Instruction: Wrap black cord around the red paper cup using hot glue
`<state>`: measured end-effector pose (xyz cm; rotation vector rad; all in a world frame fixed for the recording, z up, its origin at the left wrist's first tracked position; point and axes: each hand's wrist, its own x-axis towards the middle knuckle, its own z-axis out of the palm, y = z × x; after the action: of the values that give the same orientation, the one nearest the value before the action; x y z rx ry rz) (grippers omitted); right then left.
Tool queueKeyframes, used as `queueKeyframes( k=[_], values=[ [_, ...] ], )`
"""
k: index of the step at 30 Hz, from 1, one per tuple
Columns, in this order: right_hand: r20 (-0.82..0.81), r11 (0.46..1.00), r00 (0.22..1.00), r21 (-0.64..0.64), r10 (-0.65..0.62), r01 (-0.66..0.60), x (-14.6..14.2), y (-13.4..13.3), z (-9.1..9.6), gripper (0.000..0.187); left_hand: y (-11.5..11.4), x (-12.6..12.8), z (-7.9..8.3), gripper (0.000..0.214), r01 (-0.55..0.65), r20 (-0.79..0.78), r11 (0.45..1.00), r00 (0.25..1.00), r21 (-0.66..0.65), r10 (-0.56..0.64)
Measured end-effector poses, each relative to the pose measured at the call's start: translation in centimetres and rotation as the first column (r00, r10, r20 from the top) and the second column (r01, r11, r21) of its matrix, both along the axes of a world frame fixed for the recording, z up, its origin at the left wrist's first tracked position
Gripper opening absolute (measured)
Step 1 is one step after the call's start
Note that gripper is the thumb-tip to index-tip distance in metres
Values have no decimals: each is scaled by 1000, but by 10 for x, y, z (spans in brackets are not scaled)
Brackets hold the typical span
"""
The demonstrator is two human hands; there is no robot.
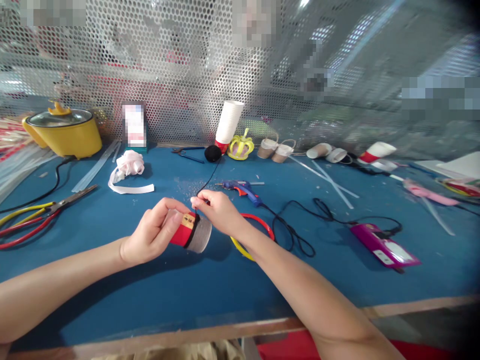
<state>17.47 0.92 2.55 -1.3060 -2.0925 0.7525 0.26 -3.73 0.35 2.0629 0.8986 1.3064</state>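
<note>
One bench (150, 287) carries a lidded yellow pot (77, 139) near its back-left corner while, back from its front edge, left hand (153, 232) and right hand (218, 211) respectively grip a red cup (181, 236), label (190, 220) unreadable, and pinch the black cord (193, 231) around it.

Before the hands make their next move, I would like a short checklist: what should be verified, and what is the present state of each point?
1. Left hand holds the cup: ok, fingers around its red part.
2. Right hand has the black cord: ok, pinched near the fingertips.
3. Cord lies around the cup: ok, it forms a dark band.
4. Ribbon neatly rolled: not ok, one end trails loose.
5. Scissors away from the cord: ok, lying at the far left.
6. Glue gun cool: cannot tell.
</note>
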Motion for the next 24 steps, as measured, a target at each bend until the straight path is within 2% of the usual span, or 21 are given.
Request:
queueKeyframes(
  k=[8, 19, 24],
  values=[
    [-58, 991, 996, -116, 62, -69, 1, 1, 0, 28, 0, -1, -3, 14, 10, 81, 1000, 997, -17, -8],
    [-167, 955, 983, -273, 71, -115, -2, 3, -8, 30, 0, 7, 4, 16, 37, 287, 975, 958, -218, 27],
    [-202, 942, 978, -317, 47, -111, -2, 2, -10, 34, -1, 6, 3, 18, 51, 294, 975, 956, -218, 15]
  ],
)
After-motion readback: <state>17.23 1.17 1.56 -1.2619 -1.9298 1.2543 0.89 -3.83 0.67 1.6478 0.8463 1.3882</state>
